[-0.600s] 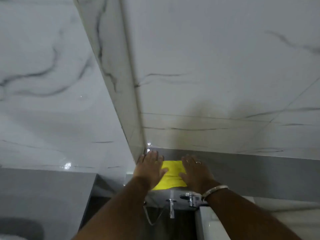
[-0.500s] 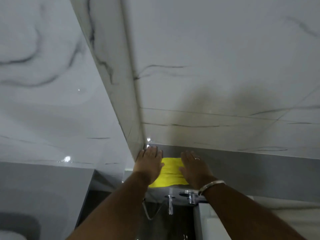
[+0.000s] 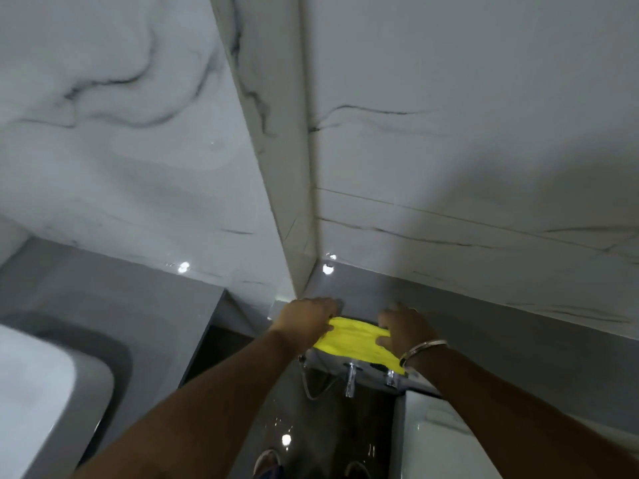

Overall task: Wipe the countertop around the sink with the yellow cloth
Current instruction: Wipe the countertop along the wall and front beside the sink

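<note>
Yellow cloth (image 3: 356, 340) bunched into ridges between two hands, resting on a small grey ledge (image 3: 349, 299) in a corner of marble-veined wall tiles (image 3: 449, 133). Seen from the head camera, looking down along both bare forearms. Left hand (image 3: 304, 321) curled closed on the cloth's left end; right hand (image 3: 404, 328) curled closed on its right end, thumb pinching the fabric, a metal bangle (image 3: 423, 349) at the wrist. Chrome tap fittings (image 3: 351, 378) just below the cloth's near edge. White basin (image 3: 41, 402) set in the grey table (image 3: 145, 326) at lower left, well apart from the cloth. Dark glossy floor (image 3: 339, 430) beneath.

Likely step: gathering the cloth into a pad before wiping. Best done by keeping both grips firm, folding the slack under (loose ends could snag on the taps), then pressing flat and sweeping in overlapping strokes toward the basin side.
</note>
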The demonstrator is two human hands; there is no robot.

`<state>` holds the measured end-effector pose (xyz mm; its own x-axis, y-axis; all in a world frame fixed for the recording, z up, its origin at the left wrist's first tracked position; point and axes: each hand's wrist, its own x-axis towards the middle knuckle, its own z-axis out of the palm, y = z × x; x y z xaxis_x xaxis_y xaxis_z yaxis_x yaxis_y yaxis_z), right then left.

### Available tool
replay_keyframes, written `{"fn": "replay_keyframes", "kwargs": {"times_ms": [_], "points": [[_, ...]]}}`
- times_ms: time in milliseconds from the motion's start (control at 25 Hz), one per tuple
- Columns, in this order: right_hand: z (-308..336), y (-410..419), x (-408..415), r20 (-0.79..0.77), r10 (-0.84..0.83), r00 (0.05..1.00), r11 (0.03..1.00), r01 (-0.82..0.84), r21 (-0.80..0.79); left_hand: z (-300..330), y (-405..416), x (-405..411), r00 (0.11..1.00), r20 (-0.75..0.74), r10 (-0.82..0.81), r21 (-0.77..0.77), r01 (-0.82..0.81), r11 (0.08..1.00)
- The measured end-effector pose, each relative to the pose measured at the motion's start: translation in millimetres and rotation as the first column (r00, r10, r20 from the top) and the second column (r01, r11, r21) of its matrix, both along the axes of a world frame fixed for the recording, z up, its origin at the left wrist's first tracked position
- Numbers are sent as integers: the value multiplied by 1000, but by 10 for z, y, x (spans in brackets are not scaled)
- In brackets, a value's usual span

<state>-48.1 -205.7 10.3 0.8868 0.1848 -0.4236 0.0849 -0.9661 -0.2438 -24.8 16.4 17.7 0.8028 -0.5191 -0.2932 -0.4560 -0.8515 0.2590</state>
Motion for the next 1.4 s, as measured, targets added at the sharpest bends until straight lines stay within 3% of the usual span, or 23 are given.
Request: {"fn": "replay_keyframes", "kwargs": {"times_ms": [80,200,360,560,760,1000,1080,1200,1320,1400], "points": [[152,78,-113,-72,82,994,989,-72,130,170,225,-230,998,-49,39,-19,-40,999],[339,411,-205,-45,195,980,950,-177,259,400,704,-573,991,-33,132,-20,-133,991],[561,1170,-146,22,337,941,887,-325,328,667,1497,-897,956,6,292,-55,-291,955],[892,2248,-5,136,450,882,807,-467,361,1016,2533,-1194,873,82,480,-230,-452,862],[920,3130,290,191,463,866,809,-501,309,974,3438,-1034,825,161,541,-340,-468,816],[630,4006,651,158,287,945,879,-326,349,683,4362,-326,754,-95,650,-567,-577,587],[483,4165,715,106,198,974,888,-224,402,561,4542,-58,773,-132,620,-545,-579,606],[217,4305,807,25,154,988,890,-150,431,288,4736,320,839,-184,512,-381,-541,750],[-42,4387,921,-26,194,981,896,-166,412,82,4837,517,811,-332,482,-209,-561,801],[-206,4481,1030,-27,202,979,902,-176,394,6,4885,601,797,-337,501,-139,-568,811]]}}
